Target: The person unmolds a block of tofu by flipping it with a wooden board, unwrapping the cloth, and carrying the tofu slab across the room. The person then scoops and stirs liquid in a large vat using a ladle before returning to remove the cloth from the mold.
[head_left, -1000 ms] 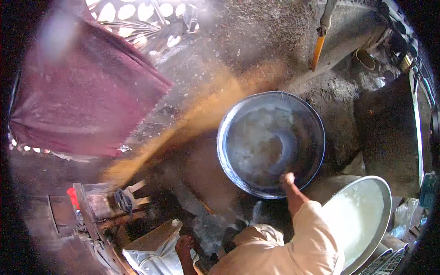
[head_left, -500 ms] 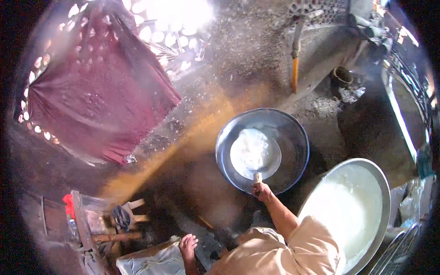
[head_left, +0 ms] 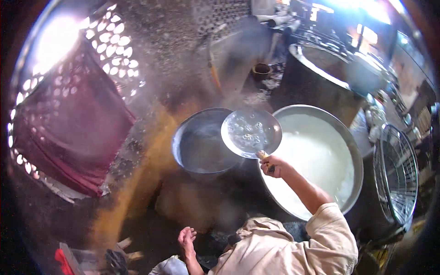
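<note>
Right hand (head_left: 274,166) is fully closed around the short handle of a round, shallow metal ladle (head_left: 251,133), holding it up level; the ladle bowl sits at about 11 o'clock from the hand. A thin film of bubbly liquid shows in the ladle. It overlaps the right rim of the dark metal pan (head_left: 201,142) and the left rim of the big basin (head_left: 321,158), so it's poised between the two. The pan looks dark inside with steam coming off; contents not readable. The basin, at 3 o'clock from the ladle, is filled with white liquid. Left hand (head_left: 187,238) is down low at 7 o'clock from the pan, palm open, fingers loosely spread, holding nothing, not clearly touching anything. Beige sleeve covers the right upper arm. Maroon cloth (head_left: 68,133) hangs at 9 o'clock over a perforated wall with light coming through. Wire cage (head_left: 396,174) stands at 3 o'clock, just beside the basin. A small dark cup (head_left: 261,70) sits at 12 o'clock, well apart from the pan.
</note>
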A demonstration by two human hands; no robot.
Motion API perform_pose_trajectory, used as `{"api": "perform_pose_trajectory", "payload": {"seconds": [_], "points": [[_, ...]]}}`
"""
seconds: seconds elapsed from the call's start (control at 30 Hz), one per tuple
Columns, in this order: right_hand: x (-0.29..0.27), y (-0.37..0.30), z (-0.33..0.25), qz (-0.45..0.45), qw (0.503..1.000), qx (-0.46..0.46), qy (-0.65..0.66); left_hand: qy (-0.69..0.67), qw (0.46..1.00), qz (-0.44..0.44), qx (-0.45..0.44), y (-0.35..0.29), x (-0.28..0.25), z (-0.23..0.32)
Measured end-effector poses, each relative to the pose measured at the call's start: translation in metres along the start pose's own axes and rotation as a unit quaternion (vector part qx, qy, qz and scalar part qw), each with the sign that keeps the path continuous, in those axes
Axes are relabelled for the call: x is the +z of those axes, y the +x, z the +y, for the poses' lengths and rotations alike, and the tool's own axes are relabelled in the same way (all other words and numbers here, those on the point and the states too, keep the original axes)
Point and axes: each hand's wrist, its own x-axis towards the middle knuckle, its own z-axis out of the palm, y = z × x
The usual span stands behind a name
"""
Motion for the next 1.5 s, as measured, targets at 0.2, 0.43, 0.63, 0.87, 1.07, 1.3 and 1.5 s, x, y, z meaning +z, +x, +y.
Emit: {"api": "perform_pose_trajectory", "payload": {"seconds": [0.2, 0.43, 0.63, 0.87, 1.07, 1.3, 1.5], "points": [[-0.087, -0.107, 0.047, 0.057, 0.990, -0.023, 0.124, -0.005, 0.995, -0.097, 0.004, -0.006, 0.027, -0.001], [-0.195, -0.172, 0.109, 0.126, 0.948, -0.060, 0.285, 0.030, 0.984, -0.175, 0.005, -0.008, 0.067, -0.002], [-0.272, -0.207, 0.121, 0.272, 0.912, -0.113, 0.286, 0.086, 0.973, -0.212, 0.014, -0.017, 0.112, 0.011], [-0.337, -0.221, 0.085, 0.264, 0.914, -0.131, 0.280, 0.079, 0.979, -0.186, -0.001, -0.047, 0.160, 0.000], [-0.369, -0.195, 0.039, 0.227, 0.942, -0.138, 0.205, 0.128, 0.978, -0.166, -0.020, -0.098, 0.190, -0.013], [-0.358, -0.135, -0.021, 0.204, 0.963, -0.112, 0.133, 0.122, 0.991, -0.050, -0.035, -0.153, 0.178, -0.014], [-0.317, -0.073, -0.045, 0.161, 0.976, -0.091, 0.112, 0.115, 0.992, 0.015, -0.044, -0.182, 0.167, -0.025]]}}
